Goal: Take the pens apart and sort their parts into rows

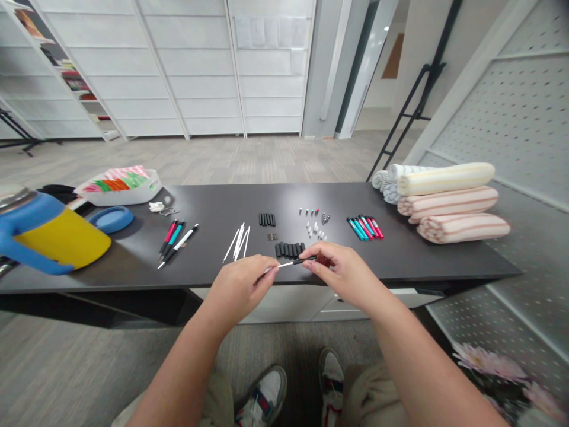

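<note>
My left hand [242,284] pinches the white end of a thin pen refill [287,264] above the front edge of the dark table [213,204]. My right hand [340,267] is closed on a small black pen part [306,259] fitted over the refill's other end. Just beyond my hands lie a row of black grip sleeves [290,249] and a fan of white refills [237,243]. Farther back are more black tubes [267,219], small tips and springs [315,227], and finished pens [364,228] in teal and red.
Three pens [175,240] lie at the left. A yellow and blue jug [48,234], a blue lid [111,218] and a white tray of coloured items [120,185] stand at the far left. Rolled towels [448,201] are stacked at the right.
</note>
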Demonstrator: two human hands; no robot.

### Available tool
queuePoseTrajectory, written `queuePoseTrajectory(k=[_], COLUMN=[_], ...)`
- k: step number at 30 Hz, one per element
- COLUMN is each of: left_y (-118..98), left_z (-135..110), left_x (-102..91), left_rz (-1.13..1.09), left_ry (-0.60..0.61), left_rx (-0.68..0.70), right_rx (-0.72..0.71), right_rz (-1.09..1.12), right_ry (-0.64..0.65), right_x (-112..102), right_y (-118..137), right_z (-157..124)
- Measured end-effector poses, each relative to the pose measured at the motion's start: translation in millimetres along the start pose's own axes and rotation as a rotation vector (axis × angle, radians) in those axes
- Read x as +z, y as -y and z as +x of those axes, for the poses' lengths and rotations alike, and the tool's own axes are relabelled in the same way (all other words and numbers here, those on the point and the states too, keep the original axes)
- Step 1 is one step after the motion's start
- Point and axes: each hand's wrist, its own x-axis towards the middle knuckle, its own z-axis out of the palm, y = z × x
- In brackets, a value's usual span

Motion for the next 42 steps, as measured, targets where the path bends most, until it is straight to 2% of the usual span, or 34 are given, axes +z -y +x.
queuePoseTrajectory(k=[5,9,14,19,22,27,34,42], left_y=[10,16,19,26,30,34,36,37], left_z=[-2,-2,-1,1,1,-2,-4,-6], left_x=[-8.5,-15.0,-20.3,-15.0,-13.1,-17.3,-19.4,-23.4], left_rz=[-0.074,-0.139,-0.233,-0.455,-0.596,-0.746,-0.799,-0.772], left_ry=[-0.033,-0.074,-0.193,-0.352,-0.389,-0.444,-0.451,-0.456], left_rx=[-0.082,-0.147,-0.225,-0.384,-0.445,-0.481,-0.469,-0.484], right_rx=[0.094,0.14,0.173,0.185,0.227,0.262,0.303,0.314], right_rz=[0.026,0.029,-0.163,-0.405,-0.54,-0.649,-0.767,-0.801], right_ry=[-0.109,-0.199,-0.251,-0.18,-0.049,0.011,0.036,0.035], right_x=[-10,-8,4,16,20,21,31,36], right_y=[-13,-17,-5,10,15,18,16,12], right_z=[-2,-3,8,54,91,131,147,148])
